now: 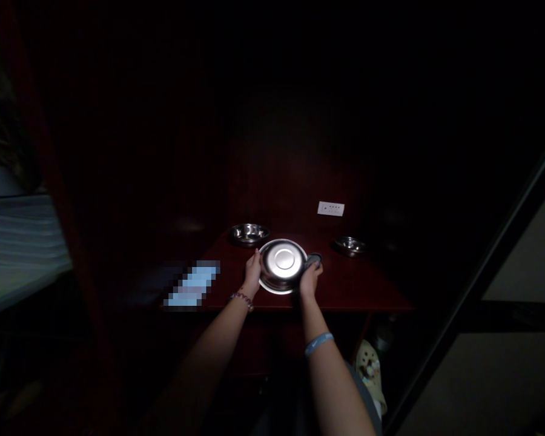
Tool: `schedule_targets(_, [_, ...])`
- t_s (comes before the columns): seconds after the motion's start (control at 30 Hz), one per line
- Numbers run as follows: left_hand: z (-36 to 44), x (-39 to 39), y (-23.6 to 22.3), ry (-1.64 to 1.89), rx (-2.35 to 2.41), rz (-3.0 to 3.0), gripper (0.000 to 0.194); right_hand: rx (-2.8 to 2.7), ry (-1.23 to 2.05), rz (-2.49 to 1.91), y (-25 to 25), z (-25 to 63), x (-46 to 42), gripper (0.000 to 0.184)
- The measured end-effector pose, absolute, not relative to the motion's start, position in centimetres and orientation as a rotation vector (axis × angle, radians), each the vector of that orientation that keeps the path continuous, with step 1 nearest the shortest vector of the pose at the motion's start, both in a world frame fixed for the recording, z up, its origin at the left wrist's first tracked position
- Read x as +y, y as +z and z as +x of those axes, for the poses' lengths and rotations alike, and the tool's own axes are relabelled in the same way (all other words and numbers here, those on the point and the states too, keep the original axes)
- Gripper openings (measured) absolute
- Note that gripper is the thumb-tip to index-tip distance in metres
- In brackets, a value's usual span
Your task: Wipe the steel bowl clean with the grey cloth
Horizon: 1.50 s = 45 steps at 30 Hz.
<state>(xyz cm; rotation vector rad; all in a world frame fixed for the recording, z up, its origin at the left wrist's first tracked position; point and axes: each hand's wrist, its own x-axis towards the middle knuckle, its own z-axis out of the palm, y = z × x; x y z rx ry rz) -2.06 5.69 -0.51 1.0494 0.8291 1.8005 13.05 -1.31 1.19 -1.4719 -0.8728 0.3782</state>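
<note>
Above the front of a dark red shelf, a shiny metal bowl (283,264) is held tilted, with its ringed underside facing me. My left hand (253,271) grips it by the left rim. At the opposite side, my right hand (310,278) is closed on a dark grey, cloth-like pad (313,259), which touches the bowl's right edge. Some fingers of both hands are hidden behind the bowl or pad. Behind to the left stands a second metal bowl (249,234), upright; a smaller metal bowl (349,245) stands to the right.
The dark red shelf (236,293) sits inside a dim cabinet with a white socket plate (331,208) on its back wall. A bright, pixelated patch (193,284) lies on the left. Below right is a pale clog (369,369). White stacked sheets (20,242) appear at far left.
</note>
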Motion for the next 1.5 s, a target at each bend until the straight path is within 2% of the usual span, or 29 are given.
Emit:
schedule_targets(0.1, [-2.0,5.2,0.0,1.780,0.788,0.996,0.050,-0.706,0.503,-1.438,1.1,13.2,-0.8,0.068])
schedule_targets(0.23, [-1.9,4.8,0.4,1.777,0.785,0.975,0.052,-0.558,0.633,-1.195,1.0,12.9,-0.7,0.057])
schedule_targets(0.53, [-2.0,5.0,0.2,1.780,0.780,0.973,0.053,-0.400,0.616,-1.063,1.0,13.1,-1.0,0.040])
schedule_targets(0.73, [-1.9,4.8,0.4,1.789,0.788,0.971,0.051,-0.525,0.528,-1.044,1.4,13.4,-1.3,0.043])
schedule_targets(1.0, [-1.9,4.5,0.5,1.788,0.765,0.992,0.051,-0.570,0.495,-1.394,2.9,13.6,-3.3,0.053])
schedule_targets(1.17, [-1.9,4.4,0.5,1.790,0.761,0.969,0.050,-0.508,0.680,-1.046,3.0,14.1,-2.6,0.057])
schedule_targets(1.3, [-1.9,4.5,0.5,1.783,0.734,0.946,0.049,-0.434,0.842,-0.768,2.5,14.2,-1.6,0.041])
schedule_targets(1.5, [-1.9,4.9,0.3,1.773,0.733,0.943,0.048,-0.408,0.923,-0.700,1.1,13.5,-0.7,0.021])
